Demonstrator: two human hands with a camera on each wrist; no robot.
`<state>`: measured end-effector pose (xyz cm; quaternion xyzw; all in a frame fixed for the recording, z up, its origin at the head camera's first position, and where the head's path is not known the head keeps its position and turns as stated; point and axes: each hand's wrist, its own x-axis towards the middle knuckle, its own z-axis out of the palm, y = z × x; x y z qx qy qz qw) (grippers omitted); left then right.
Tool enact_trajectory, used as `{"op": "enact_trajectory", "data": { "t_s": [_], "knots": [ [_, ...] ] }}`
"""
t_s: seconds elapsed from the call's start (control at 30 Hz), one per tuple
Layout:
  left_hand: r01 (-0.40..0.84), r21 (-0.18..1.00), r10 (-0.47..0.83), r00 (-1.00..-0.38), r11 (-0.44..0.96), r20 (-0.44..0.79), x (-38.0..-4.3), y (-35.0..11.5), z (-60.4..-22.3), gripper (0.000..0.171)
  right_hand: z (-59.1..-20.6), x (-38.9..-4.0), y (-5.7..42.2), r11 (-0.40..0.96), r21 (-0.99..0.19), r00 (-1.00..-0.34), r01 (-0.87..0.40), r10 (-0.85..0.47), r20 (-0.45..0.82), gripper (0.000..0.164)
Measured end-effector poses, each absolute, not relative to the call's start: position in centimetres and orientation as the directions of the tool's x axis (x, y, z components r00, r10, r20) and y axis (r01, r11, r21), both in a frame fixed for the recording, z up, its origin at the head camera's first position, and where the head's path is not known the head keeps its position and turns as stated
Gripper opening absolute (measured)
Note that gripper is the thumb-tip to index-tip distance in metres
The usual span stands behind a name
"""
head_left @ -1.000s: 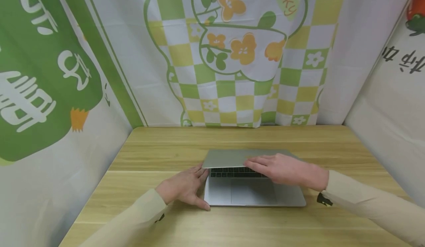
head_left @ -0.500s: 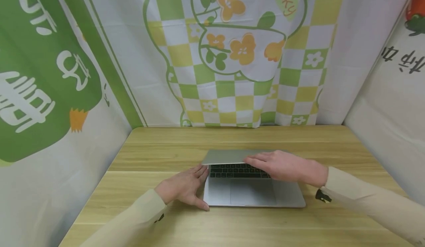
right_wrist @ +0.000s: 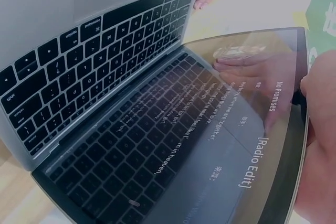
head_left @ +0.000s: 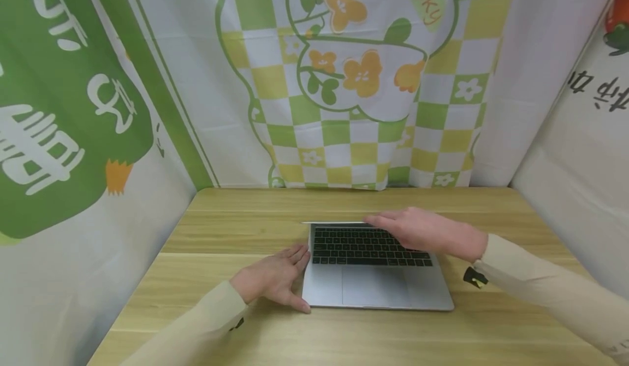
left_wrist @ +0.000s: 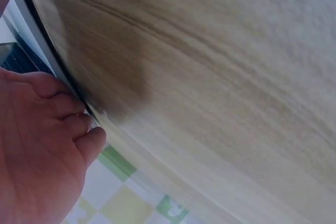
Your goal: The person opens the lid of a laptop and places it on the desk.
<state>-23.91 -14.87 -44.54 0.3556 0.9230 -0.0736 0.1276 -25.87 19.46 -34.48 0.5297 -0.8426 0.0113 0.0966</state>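
A silver laptop (head_left: 375, 287) with black keys lies on the wooden table, its lid (head_left: 339, 223) raised and seen almost edge-on in the head view. My right hand (head_left: 427, 232) holds the lid's upper edge, fingers stretched along it; the thumb is hidden in the head view. In the right wrist view this hand (right_wrist: 320, 129) is at the edge of the lit screen (right_wrist: 210, 129), which shows white text and reflects the keyboard. My left hand (head_left: 275, 278) rests along the laptop's left side, fingers straight, thumb by the front corner. In the left wrist view its fingers (left_wrist: 73, 121) touch the laptop's edge.
The wooden table (head_left: 236, 207) extends around the laptop on all sides. A checked green-and-yellow curtain (head_left: 344, 142) hangs behind its far edge. Printed cloth walls (head_left: 64, 136) stand at left and right.
My right hand has lifted the lid up and back, and the whole keyboard has come into sight except where the hand covers it. My left hand has stayed in place.
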Motion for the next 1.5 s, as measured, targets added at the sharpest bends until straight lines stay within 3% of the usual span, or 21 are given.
{"op": "enact_trajectory", "data": {
  "t_s": [0.6,0.87,1.13,1.5],
  "knots": [
    [0.669,-0.053,0.63,-0.722,0.742,-0.286,-24.0,-14.8,-44.7,0.123,-32.6,-27.8,19.3,0.413,-0.05,-0.415,-0.909,-0.891,0.187,0.051],
    [0.672,-0.049,0.636,-0.719,0.739,-0.279,-24.0,-15.0,-44.9,0.124,-31.7,-28.4,19.1,0.47,-0.132,-0.486,-0.873,-0.86,0.154,0.041],
    [0.672,-0.061,0.632,-0.72,0.738,-0.288,-24.1,-15.0,-44.9,0.125,-31.2,-28.6,19.0,0.511,-0.191,-0.535,-0.838,-0.839,0.104,0.041],
    [0.678,-0.068,0.635,-0.716,0.732,-0.29,-24.2,-15.0,-44.7,0.125,-30.7,-29.8,19.2,0.505,-0.243,-0.539,-0.828,-0.837,0.097,0.04]
  ]
}}
